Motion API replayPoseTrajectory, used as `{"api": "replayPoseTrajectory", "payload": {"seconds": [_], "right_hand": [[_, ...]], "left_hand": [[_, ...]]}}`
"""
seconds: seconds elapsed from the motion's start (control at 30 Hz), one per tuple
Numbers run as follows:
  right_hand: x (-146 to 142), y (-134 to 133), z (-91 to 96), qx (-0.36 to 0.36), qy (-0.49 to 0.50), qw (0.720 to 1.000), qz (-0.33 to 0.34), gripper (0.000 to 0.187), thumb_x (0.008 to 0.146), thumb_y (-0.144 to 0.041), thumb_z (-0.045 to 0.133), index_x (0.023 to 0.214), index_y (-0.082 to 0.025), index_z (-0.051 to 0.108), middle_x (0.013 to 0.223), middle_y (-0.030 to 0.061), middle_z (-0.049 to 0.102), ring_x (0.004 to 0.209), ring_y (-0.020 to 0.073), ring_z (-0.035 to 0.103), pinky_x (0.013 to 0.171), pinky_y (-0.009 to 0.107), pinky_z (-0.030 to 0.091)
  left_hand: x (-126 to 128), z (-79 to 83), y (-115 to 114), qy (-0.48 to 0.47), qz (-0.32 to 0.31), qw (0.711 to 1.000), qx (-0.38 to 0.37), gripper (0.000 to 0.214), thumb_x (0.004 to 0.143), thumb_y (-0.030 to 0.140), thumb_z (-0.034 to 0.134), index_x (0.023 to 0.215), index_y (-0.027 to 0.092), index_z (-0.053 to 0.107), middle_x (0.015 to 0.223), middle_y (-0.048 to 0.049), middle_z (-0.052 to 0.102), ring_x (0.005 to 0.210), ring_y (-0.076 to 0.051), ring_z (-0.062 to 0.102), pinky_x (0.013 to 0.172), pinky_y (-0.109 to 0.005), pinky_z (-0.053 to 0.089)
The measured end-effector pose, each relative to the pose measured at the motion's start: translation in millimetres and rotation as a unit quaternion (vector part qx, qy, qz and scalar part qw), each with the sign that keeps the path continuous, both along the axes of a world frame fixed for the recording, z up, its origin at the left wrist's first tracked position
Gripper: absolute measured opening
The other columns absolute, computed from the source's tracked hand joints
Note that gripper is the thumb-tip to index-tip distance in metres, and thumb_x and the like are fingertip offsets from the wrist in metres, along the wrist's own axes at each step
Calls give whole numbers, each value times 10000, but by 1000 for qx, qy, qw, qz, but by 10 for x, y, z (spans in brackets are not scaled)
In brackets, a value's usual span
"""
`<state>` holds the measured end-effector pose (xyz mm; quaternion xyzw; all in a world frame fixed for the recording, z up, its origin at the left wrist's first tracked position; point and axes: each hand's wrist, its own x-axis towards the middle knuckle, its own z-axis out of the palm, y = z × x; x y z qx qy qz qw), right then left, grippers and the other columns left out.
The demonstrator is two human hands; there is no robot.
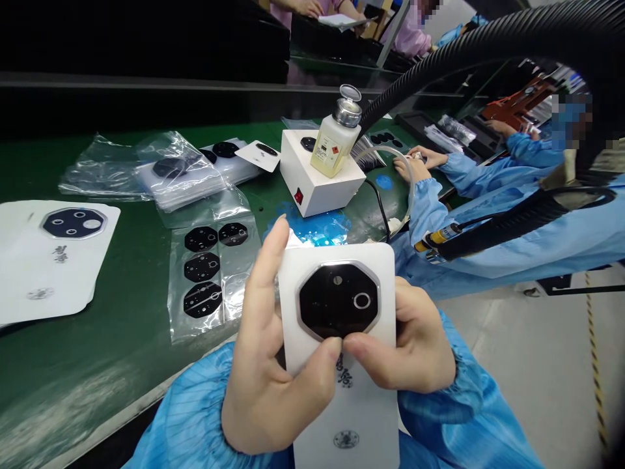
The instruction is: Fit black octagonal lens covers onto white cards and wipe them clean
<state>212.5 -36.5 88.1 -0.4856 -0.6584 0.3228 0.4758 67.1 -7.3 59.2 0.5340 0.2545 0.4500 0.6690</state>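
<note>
A white phone back cover (346, 410) is held upright between my two hands, with dark lettering and a round mark on it. In its upper part sits a black octagonal camera lens plate (327, 303) inside a silver frame. My left hand (278, 371) grips the left edge, its thumb pressing at the plate's lower rim and its index finger stretched up along the side. From the right, my right hand (410, 345) holds the other edge, its thumb tip against the same lower rim. The fingers behind the cover are hidden.
Left lies a stack of white covers (58, 280). Beside it, a clear plastic sheet (229, 273) carries several black lens plates. A white box (317, 176) bears a dispenser bottle (336, 137), with blue film scraps (317, 225) in front. A ribbed black hose (454, 52) arches overhead; a co-worker's blue sleeve (469, 172) is at right.
</note>
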Motion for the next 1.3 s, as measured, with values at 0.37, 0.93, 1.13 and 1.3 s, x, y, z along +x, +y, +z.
{"api": "replayPoseTrajectory", "payload": {"seconds": [0.37, 0.93, 1.13, 1.3], "right_hand": [[-14, 9, -5, -4, 8, 1000, 5, 66, 714, -151, 586, 661, -168, 551, 582, -31, 538, 508, 69, 475, 462, 165, 421], [-11, 3, -60, -33, 42, 998, 45, 107, 807, -183, 542, 703, -172, 520, 599, -42, 486, 527, 59, 464, 482, 161, 389], [-49, 2, -76, -52, 67, 995, 48, 116, 825, -200, 511, 712, -177, 507, 617, -33, 474, 546, 75, 471, 493, 180, 400], [-44, 6, -52, -54, 64, 995, 50, 151, 834, -215, 493, 687, -181, 499, 623, -21, 485, 557, 87, 463, 510, 194, 413]], "left_hand": [[-24, 3, 74, -36, -27, 998, 39, 739, 822, 133, 550, 1392, 470, 223, 1263, 100, 595, 1138, -241, 587, 846, -297, 582], [-11, 44, 50, -140, -27, 981, -128, 626, 813, 83, 569, 1320, 418, 418, 1125, 30, 669, 999, -211, 660, 741, -236, 582], [-38, 9, 39, -149, -35, 977, -150, 618, 803, 92, 575, 1295, 441, 445, 1072, 60, 682, 897, -156, 686, 629, -157, 565], [-50, 20, 51, -132, -8, 982, -135, 603, 781, 102, 599, 1275, 428, 483, 1074, 54, 670, 891, -146, 678, 623, -138, 551]]}}
